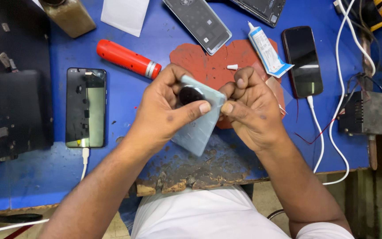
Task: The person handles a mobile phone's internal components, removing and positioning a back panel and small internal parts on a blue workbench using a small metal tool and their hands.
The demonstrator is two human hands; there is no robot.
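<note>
My left hand grips a pale blue-grey phone back cover with a round black camera ring, held tilted above the worn front edge of the blue bench. Its thumb lies across the cover's upper part. My right hand has its fingers curled tight and pinches the cover's top right corner. Whether it holds a small tool or strip I cannot tell. Both hands hover over a red rubber mat.
A red cylindrical tool lies to the upper left. A phone on a white cable rests at left, a dark phone at right. A glue tube, another back cover, a black machine and a small black box surround them.
</note>
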